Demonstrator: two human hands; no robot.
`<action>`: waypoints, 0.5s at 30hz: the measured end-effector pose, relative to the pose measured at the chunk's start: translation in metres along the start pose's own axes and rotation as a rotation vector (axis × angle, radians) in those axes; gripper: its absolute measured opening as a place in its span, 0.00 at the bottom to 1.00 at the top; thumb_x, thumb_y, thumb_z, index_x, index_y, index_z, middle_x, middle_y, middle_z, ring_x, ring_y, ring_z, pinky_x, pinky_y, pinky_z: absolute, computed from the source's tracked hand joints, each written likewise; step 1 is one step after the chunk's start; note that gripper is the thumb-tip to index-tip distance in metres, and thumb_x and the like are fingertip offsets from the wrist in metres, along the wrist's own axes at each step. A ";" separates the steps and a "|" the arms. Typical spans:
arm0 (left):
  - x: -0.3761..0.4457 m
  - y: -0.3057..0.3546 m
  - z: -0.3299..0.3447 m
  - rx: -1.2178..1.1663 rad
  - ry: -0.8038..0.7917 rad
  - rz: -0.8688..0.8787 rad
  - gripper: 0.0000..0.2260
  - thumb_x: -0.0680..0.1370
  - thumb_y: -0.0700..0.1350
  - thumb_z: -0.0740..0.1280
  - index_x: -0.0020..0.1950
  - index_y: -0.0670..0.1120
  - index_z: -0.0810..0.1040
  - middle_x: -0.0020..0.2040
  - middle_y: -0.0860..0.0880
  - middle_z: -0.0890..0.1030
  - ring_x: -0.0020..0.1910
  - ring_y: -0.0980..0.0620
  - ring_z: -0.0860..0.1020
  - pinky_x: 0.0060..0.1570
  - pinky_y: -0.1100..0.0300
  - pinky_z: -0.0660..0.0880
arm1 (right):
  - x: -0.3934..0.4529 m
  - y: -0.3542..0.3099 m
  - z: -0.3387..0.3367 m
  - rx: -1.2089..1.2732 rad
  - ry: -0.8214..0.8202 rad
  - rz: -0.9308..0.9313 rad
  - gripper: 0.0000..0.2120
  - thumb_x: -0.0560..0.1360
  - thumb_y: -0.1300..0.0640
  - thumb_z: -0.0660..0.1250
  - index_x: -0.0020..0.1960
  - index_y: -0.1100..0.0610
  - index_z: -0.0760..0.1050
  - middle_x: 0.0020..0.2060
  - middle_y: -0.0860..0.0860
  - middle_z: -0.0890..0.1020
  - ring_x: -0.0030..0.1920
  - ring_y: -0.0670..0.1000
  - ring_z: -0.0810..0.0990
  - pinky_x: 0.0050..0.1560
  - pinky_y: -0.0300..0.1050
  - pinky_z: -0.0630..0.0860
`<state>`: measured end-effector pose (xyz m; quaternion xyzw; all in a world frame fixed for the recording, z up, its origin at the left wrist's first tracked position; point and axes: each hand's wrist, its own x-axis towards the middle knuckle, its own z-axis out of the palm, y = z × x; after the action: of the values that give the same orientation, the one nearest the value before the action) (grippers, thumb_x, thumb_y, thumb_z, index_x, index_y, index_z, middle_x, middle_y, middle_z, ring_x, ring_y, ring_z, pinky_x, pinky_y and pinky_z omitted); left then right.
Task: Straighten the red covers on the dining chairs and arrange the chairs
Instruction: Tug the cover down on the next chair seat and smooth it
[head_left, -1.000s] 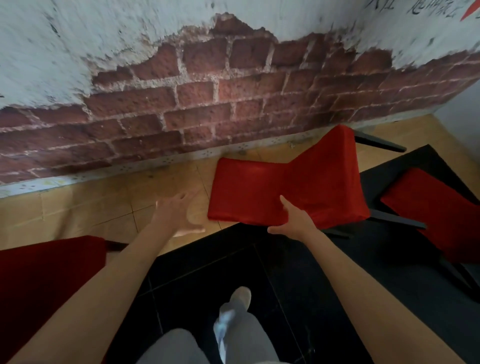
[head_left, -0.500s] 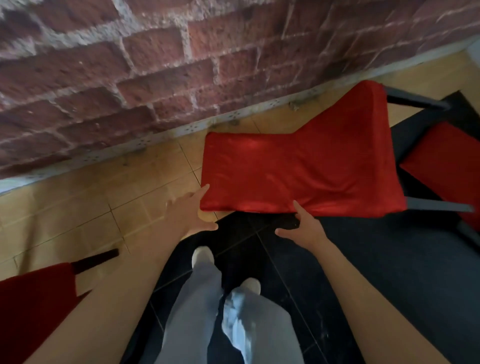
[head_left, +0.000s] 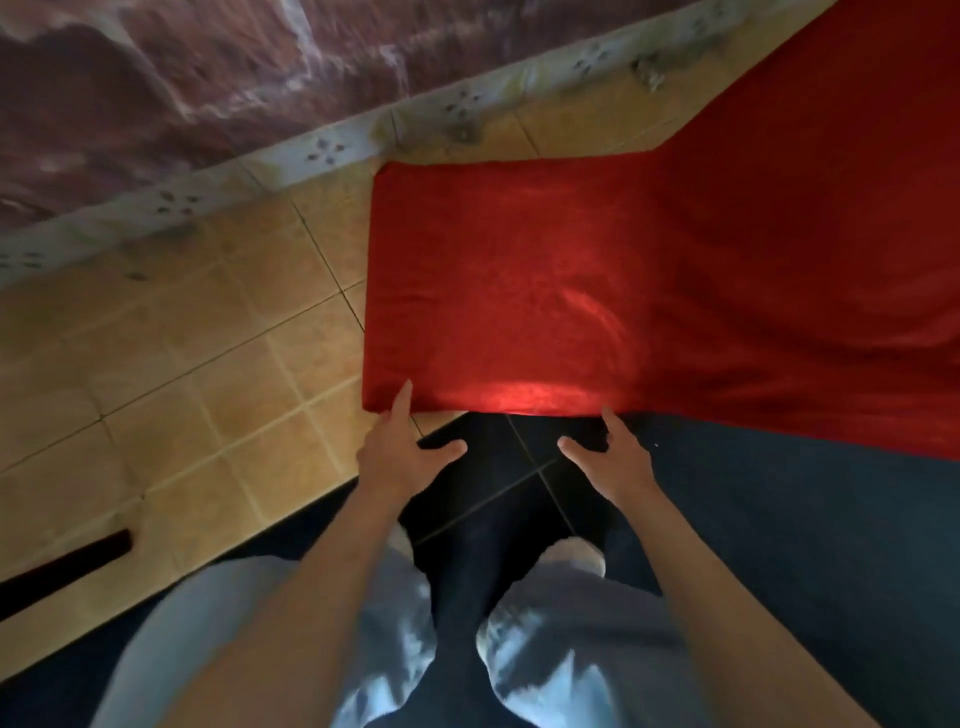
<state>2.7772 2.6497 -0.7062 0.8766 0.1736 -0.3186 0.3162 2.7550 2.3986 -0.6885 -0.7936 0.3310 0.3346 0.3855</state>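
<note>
Both hands have closed in: left hand (head_left: 397, 449) and right hand (head_left: 613, 454), fingers spread, now touch the red cover (head_left: 519, 291) at its near edge, nothing yet grasped, ready to tug.

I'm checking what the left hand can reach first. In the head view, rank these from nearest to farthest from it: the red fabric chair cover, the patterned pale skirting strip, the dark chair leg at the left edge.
1. Red fabric chair cover: at the fingertips of the left hand.
2. Dark chair leg: lower left, on the floor.
3. Patterned pale skirting strip: at the wall's foot, beyond the cover.
</note>
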 end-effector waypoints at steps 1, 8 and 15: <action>0.009 -0.005 0.018 -0.050 0.038 -0.014 0.48 0.68 0.57 0.76 0.79 0.50 0.52 0.73 0.42 0.68 0.71 0.42 0.68 0.68 0.46 0.66 | 0.018 0.005 0.006 0.019 0.019 0.009 0.41 0.74 0.45 0.71 0.79 0.52 0.53 0.75 0.54 0.64 0.75 0.56 0.61 0.71 0.49 0.61; 0.082 -0.016 0.098 -0.283 0.258 -0.244 0.47 0.72 0.61 0.71 0.80 0.47 0.47 0.72 0.34 0.65 0.70 0.35 0.66 0.65 0.44 0.66 | 0.112 0.024 0.050 0.225 0.250 0.107 0.41 0.77 0.40 0.65 0.78 0.42 0.41 0.77 0.62 0.43 0.77 0.63 0.50 0.73 0.53 0.57; 0.111 -0.005 0.148 -0.462 0.373 -0.296 0.48 0.73 0.64 0.67 0.79 0.53 0.37 0.75 0.34 0.58 0.70 0.35 0.64 0.66 0.39 0.65 | 0.146 0.029 0.095 0.357 0.442 0.140 0.45 0.74 0.35 0.64 0.76 0.36 0.36 0.74 0.63 0.31 0.75 0.68 0.49 0.71 0.65 0.60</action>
<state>2.7899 2.5661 -0.8707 0.7902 0.4217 -0.1473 0.4197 2.7876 2.4246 -0.8596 -0.7420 0.5145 0.1159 0.4138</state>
